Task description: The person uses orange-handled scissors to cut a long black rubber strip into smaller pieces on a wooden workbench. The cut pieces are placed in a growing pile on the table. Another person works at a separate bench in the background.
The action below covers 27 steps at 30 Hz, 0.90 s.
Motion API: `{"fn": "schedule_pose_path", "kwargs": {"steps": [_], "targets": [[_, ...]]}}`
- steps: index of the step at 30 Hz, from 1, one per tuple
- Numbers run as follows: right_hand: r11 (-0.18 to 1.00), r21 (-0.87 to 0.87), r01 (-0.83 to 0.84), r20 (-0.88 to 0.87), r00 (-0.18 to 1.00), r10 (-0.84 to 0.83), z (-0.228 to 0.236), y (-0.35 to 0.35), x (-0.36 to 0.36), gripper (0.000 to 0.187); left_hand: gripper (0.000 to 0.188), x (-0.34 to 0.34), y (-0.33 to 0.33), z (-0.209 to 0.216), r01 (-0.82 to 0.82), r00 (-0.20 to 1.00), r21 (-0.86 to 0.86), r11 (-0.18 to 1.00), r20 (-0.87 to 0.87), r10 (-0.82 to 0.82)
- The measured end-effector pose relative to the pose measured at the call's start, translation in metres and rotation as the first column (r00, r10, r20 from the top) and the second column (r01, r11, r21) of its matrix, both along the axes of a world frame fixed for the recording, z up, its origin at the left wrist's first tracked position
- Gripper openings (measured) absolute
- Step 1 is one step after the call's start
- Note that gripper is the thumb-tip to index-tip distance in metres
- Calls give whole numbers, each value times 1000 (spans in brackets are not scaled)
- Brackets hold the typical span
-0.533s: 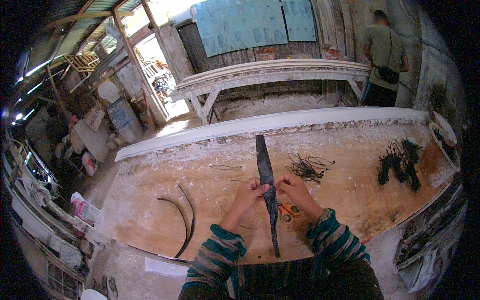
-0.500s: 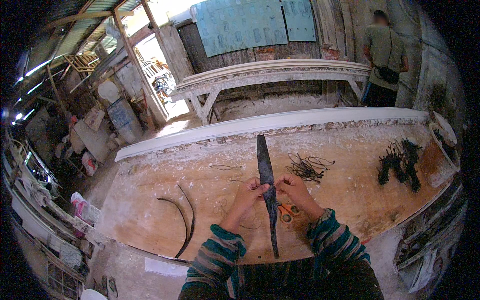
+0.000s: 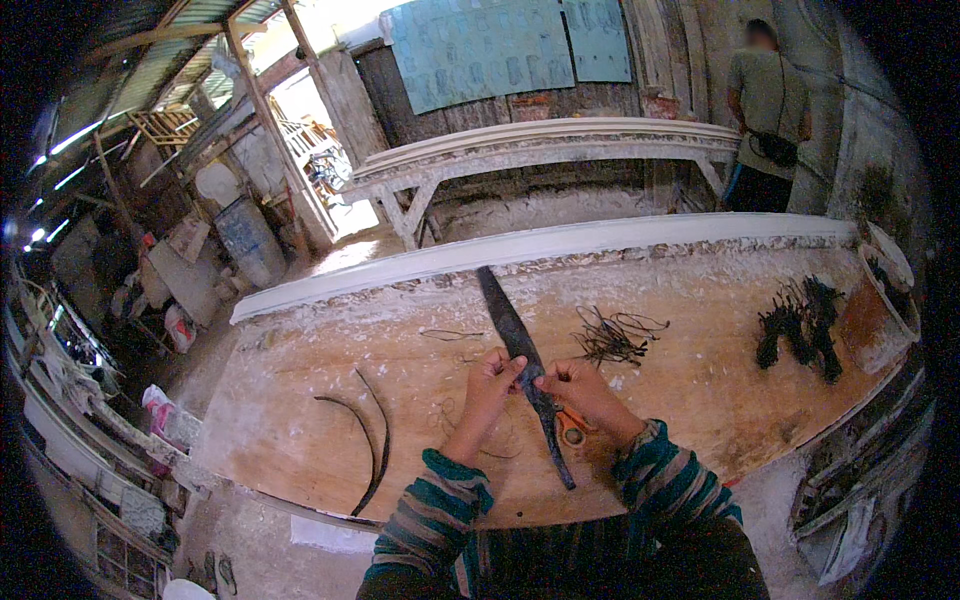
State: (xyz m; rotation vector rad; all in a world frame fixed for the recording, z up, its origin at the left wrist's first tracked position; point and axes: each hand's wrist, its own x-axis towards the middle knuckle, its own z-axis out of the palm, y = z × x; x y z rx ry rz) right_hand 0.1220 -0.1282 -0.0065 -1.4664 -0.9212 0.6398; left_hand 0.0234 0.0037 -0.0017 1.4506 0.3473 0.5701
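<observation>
Both my hands pinch a long, dark, flat strip [image 3: 508, 322] near its middle, above the wooden tabletop. My left hand [image 3: 492, 382] is closed on its left edge, and my right hand [image 3: 578, 388] is closed on its right edge. The strip slants, its broad end far and to the left, its narrow end near me. Orange-handled scissors [image 3: 572, 430] lie beneath my right hand, partly covered by the strip. Thin loops of cord [image 3: 490, 440] rest by my left wrist. Whether a cord is between my fingers is too small to tell.
Two curved dark strips [image 3: 383, 440] lie at the left, a pile of thin black cords [image 3: 615, 338] beyond my right hand. Black bundles [image 3: 800, 325] and a bucket [image 3: 878, 320] stand right. A long white moulding [image 3: 540, 246] borders the table's far edge. A person [image 3: 768, 105] stands behind.
The strip has tilted, its far end swinging left and its near end right. My right hand has come down slightly and closer against the strip.
</observation>
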Motion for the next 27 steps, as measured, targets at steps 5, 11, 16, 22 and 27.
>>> {"fn": "schedule_pose_path", "kwargs": {"steps": [5,11,16,22,27], "targets": [[996,-65,59,-14,998,-60,6,-2,7,25,12,1,1,-2,239,960,-29,971,-144,-241],[1000,21,-1,-233,972,6,0,-1,13,18,16,-3,-1,-2,200,976,-107,974,-68,-208],[995,95,31,-325,946,2,7,0,8,18,18,-2,2,-6,151,988,-80,985,-30,-154],[999,-8,-39,-46,998,39,10,-2,4,17,16,0,5,-8,73,997,-10,997,-17,-73],[998,-61,-27,-66,998,23,-4,0,10,17,17,2,5,-6,50,998,-49,998,-36,-52]]}}
